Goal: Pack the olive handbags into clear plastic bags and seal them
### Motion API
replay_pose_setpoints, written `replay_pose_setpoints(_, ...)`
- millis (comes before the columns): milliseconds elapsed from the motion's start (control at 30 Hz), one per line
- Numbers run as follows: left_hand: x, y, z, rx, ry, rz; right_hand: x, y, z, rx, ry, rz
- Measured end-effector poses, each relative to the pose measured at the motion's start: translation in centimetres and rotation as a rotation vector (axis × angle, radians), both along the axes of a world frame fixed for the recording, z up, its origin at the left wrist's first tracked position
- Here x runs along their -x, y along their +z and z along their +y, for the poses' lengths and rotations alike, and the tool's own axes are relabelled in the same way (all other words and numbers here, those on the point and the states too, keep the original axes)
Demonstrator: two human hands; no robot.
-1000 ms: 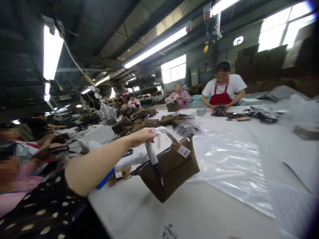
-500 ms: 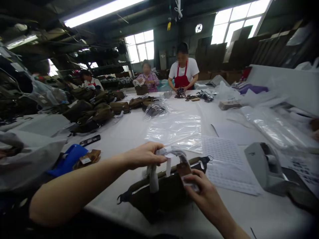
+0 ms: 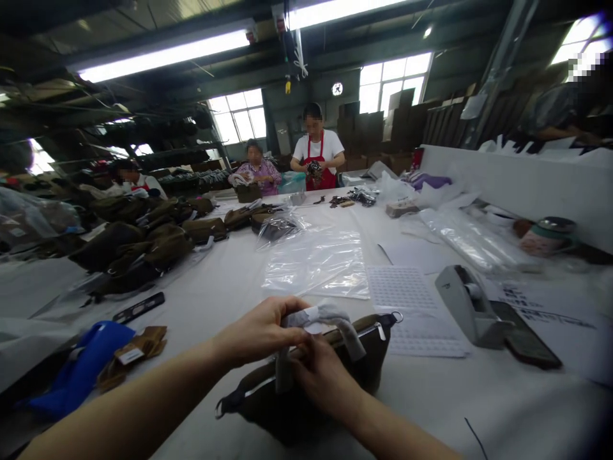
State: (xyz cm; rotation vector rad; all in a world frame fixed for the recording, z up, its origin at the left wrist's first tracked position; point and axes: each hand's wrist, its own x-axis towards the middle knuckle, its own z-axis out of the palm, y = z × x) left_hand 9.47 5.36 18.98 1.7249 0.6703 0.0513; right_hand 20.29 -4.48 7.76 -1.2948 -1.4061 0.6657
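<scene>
left hand (image 3: pixel 258 332) and right hand (image 3: pixel 322 378) hold a brown bag (image 3: pixel 306 409) (wrapped handle (image 3: pixel 325 314)).

We log the brown bag (image 3: pixel 306 409) as matt woven cloth, slightly rough, with a smooth metal zip (image 3: pixel 368 331) along its top and a small bright metal ring (image 3: pixel 395 317) at its corner. Its handle wrap (image 3: pixel 330 314) looks like soft, dull white plastic film. Mid-table, the clear plastic bag (image 3: pixel 316 263) is thin and glossy. Near the right edge, the tape dispenser (image 3: pixel 462 300) is smooth matt grey plastic; the phone (image 3: pixel 527 335) is dark and glossy. The printed sheet (image 3: pixel 407 306) is plain matt paper. The table cover (image 3: pixel 431 409) reads matt white, material unclear.
</scene>
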Motion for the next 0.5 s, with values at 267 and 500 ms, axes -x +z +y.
replay_pose_setpoints(267, 3.5, 2.8, -5.3, -0.087, -0.490, 0.084, -13.1, 2.7, -10.7, 0.153, -0.057, -0.204)
replay_pose_setpoints(500, 8.4, -9.9, -4.6, -0.393, 0.461, 0.320, -16.9, -5.4, -7.4, 0.686, 0.095, 0.133)
